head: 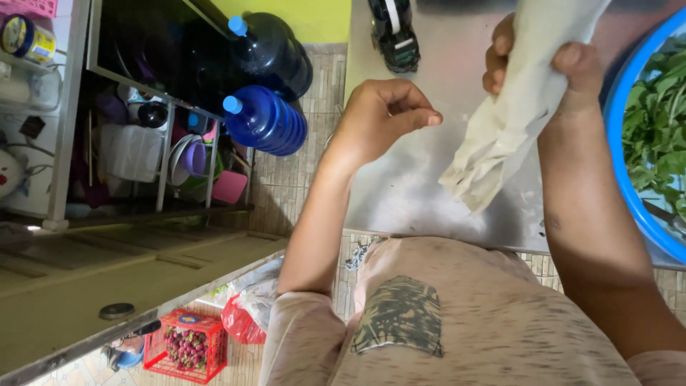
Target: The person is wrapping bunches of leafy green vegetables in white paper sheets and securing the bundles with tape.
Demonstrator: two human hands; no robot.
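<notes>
Steel table [400, 200]: right hand [536, 68] grips cloth [511, 121]; left hand [382, 118] beside.

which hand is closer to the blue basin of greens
Right. The right hand grips a pale folded cloth just beside the blue basin's rim. The left hand, loosely curled and empty, hovers over the metal table, on the cloth's far side.

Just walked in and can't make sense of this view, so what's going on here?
A person stands at a bare metal table. Their right hand grips a pale, crumpled sheet of thin plastic or paper, which hangs down over the tabletop. Their left hand hovers loosely curled beside it, holding nothing. A blue round basin of green leafy vegetables sits at the table's right edge.
</notes>
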